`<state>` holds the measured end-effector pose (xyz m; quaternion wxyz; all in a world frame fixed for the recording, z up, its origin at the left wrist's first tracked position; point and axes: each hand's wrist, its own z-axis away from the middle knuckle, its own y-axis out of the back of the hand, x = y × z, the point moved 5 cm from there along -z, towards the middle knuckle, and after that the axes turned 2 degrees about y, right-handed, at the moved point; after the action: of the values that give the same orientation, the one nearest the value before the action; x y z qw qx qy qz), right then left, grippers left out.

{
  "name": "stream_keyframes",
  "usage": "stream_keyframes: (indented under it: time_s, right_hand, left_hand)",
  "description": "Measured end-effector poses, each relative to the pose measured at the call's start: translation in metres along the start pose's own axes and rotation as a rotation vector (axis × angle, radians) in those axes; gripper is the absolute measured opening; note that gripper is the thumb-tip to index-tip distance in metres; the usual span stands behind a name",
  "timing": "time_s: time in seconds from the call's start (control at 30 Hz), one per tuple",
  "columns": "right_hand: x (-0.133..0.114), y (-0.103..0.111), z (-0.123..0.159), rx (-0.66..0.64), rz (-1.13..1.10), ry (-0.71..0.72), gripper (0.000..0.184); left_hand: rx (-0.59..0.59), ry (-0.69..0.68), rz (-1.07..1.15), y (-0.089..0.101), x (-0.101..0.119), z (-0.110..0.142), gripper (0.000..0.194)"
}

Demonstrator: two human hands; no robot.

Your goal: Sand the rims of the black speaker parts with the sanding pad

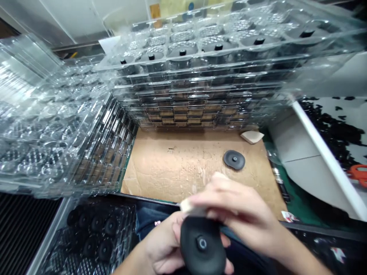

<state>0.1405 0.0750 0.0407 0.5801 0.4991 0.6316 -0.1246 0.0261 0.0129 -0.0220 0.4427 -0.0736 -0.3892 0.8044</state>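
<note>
A black oval rubber part [204, 246] with a small round raised centre is held at the bottom of the view. My left hand [164, 248] is closed round it, with fingertips showing past its right edge. My right hand [237, 210] is bent over the part's upper rim, fingers together and blurred. Something pale covers or sits at its fingertips; I cannot make out what. Ahead, a similar black oval part [234, 159] lies on a cardboard sheet [172, 160], its small centre knob upward. Near the sheet's far right corner is a cream wedge-shaped piece [252, 136].
Stacked clear plastic trays [197, 88] stand behind the cardboard, black parts in the top one. More clear trays [57, 130] rise at left. A lower tray [91, 240] holds several black parts. At right, a white bin [323, 149] contains black scraps and orange-handled scissors [358, 173].
</note>
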Motion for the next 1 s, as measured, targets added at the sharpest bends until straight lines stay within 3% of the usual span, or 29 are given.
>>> stream_keyframes:
  time_s: [0.1,0.2,0.33,0.47,0.57,0.67,0.73,0.8,0.9,1.0]
  right_hand:
    - [0.05,-0.002,0.04,0.314,0.027,-0.444,0.022]
    - [0.076,-0.026,0.074,0.333,0.041,-0.628,0.023]
    - [0.072,-0.045,0.088,0.314,0.017,-0.626,0.021]
    - [0.037,-0.022,0.063,0.477,0.102,-0.596,0.024]
    - [-0.002,-0.013,0.027,0.532,0.159,-0.358,0.022]
    - [-0.02,-0.028,0.012,0.399,0.138,-0.162,0.028]
    - [-0.008,-0.038,0.02,0.296,0.085,-0.236,0.024]
    - [0.019,-0.038,0.035,0.295,0.093,-0.395,0.021]
    - [0.06,-0.029,0.048,0.41,0.202,-0.512,0.026]
    - [0.094,-0.032,0.039,0.384,0.274,-0.478,0.027]
  left_hand:
    - [-0.139,0.039,-0.061,-0.01,0.004,0.001,0.043]
    - [-0.106,-0.032,-0.075,-0.003,0.011,0.0,0.044]
    - [-0.004,-0.2,-0.094,0.014,0.018,-0.003,0.06]
    - [0.082,-0.422,-0.121,0.019,0.021,-0.007,0.064]
    - [0.122,-0.564,-0.149,0.018,0.021,-0.005,0.062]
    - [0.22,-0.673,-0.124,0.023,0.028,0.002,0.061]
    - [0.288,-0.715,-0.083,0.03,0.035,0.008,0.06]
    - [0.284,-0.704,-0.04,0.035,0.041,0.009,0.058]
    - [0.13,-0.608,0.024,0.032,0.041,0.002,0.055]
    - [-0.08,-0.502,0.086,0.02,0.036,-0.004,0.048]
